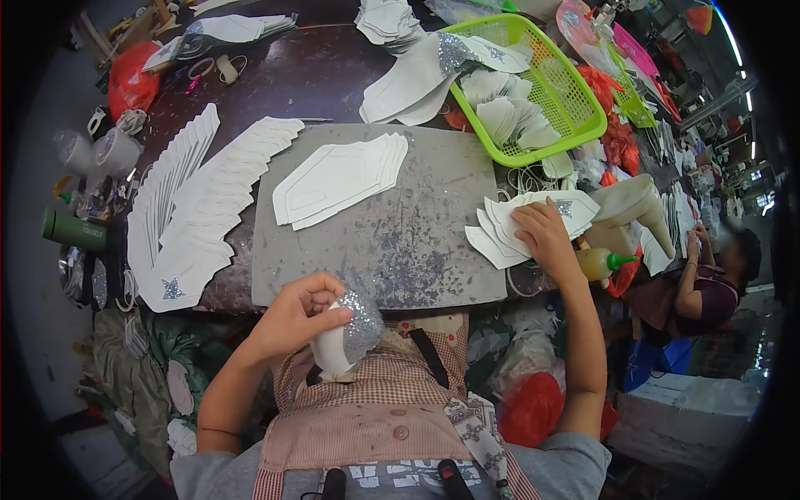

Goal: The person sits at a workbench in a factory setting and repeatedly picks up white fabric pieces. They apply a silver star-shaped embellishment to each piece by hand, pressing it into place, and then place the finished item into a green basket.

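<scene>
Cluttered with cut white pieces, our dark tabletop point(317, 75) carries a grey mat point(417, 233) at its near edge, speckled with glitter.

Just off that near edge, over our apron point(375, 400), our left hand point(292, 317) holds a white piece point(333, 350) with a silver glitter patch point(362, 321) curling over it. The grip is pressed around the piece, thumb and fingers pinching its upper edge. We judge the piece light, thin and floppy, since it bends in the hand. It would crease if squeezed hard, and the glitter face looks likely to shed, so the plain white margin is the better place to take hold.

Our right hand point(546, 237) lies flat, fingers spread, on a small fan of white pieces point(517, 225) at the mat's right edge. The top one bears a glitter star point(564, 207). These should slide easily over one another, so pressing down and peeling one by its corner seems the surest way.

Further out, another fan point(342, 175) lies on the mat's far left part, and long rows of pieces point(200, 200) run along the left edge. A green basket point(583, 100) of cut shapes stands at the far right. A co-worker's arm point(692, 283) shows beyond the right edge.
</scene>
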`<state>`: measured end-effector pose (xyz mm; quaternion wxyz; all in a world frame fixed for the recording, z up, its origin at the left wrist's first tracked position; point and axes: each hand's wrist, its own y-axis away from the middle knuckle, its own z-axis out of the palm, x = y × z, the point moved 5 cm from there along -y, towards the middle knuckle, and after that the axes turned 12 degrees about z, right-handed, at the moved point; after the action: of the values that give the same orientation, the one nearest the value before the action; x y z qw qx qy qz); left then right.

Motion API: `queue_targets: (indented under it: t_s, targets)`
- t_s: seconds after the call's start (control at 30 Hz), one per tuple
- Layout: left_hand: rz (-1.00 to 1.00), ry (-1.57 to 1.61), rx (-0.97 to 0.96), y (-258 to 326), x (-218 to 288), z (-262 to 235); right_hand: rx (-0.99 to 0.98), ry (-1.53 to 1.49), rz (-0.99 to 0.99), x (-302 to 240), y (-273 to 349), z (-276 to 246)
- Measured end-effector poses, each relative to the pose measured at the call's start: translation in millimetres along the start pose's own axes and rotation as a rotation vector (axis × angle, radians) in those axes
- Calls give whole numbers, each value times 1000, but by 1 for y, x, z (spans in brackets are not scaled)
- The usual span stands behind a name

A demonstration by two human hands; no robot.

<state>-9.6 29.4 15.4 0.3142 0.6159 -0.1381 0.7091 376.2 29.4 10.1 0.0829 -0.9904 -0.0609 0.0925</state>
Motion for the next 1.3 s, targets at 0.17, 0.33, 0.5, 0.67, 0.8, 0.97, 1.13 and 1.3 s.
queue_targets:
  t_s: [0.17, 0.33, 0.5, 0.67, 0.8, 0.97, 1.13, 1.3]
  targets:
    - [217, -129, 24, 4, 7, 3, 94, 68, -4, -13, 4, -6]
    - [122, 131, 54, 13, 12, 10, 173, 39, -73, -14, -10, -40]
    - [260, -114, -172, 26, 27, 37, -14, -404, -94, -85, -32, -91]
    - [229, -180, -134, 24, 28, 55, -443, -506, -475, -194, -16, -53]
    - [128, -57, -38, 32, 20, 45, -519, -594, -511, -214, -7, -40]
    - [22, -76, -121, 35, 12, 43, -552, -610, -533, -225, -3, -37]
    - [-20, -125, -135, 35, 11, 44, -600, -618, -535, -225, -2, -39]
    - [0, -139, -141, 34, 12, 46, -607, -665, -520, -222, 0, -37]
